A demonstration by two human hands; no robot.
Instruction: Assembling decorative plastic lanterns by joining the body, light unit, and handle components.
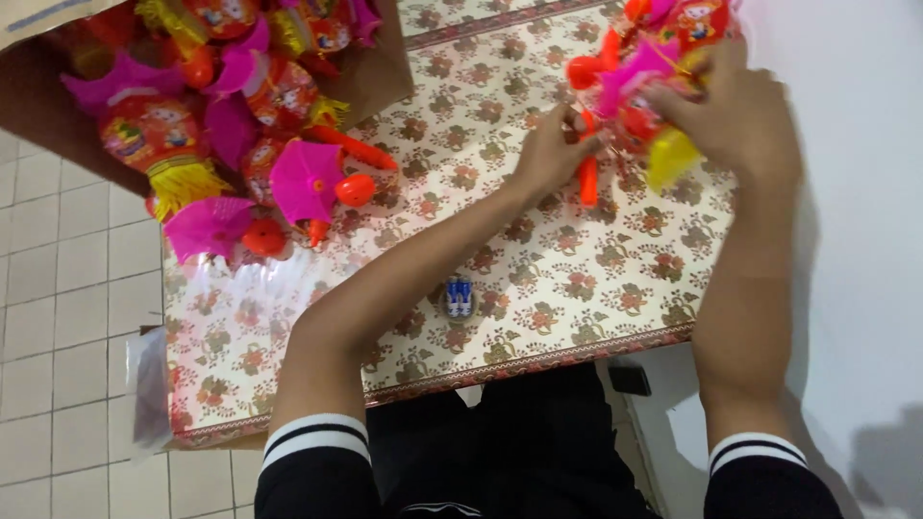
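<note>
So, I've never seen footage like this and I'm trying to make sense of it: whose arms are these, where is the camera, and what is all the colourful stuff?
There is one picture, taken by a camera worn on a person's head, looking down at their own two bare arms. The left hand grips an orange stick. The right hand presses on a bright toy lantern of red, pink and yellow, which that stick seems to belong to. They work over a table with a floral cloth. Near the table's front edge lie small blue batteries. At the left, a cardboard box spills more lanterns of the same kind onto the cloth. Tiled floor shows beside the table.
</note>
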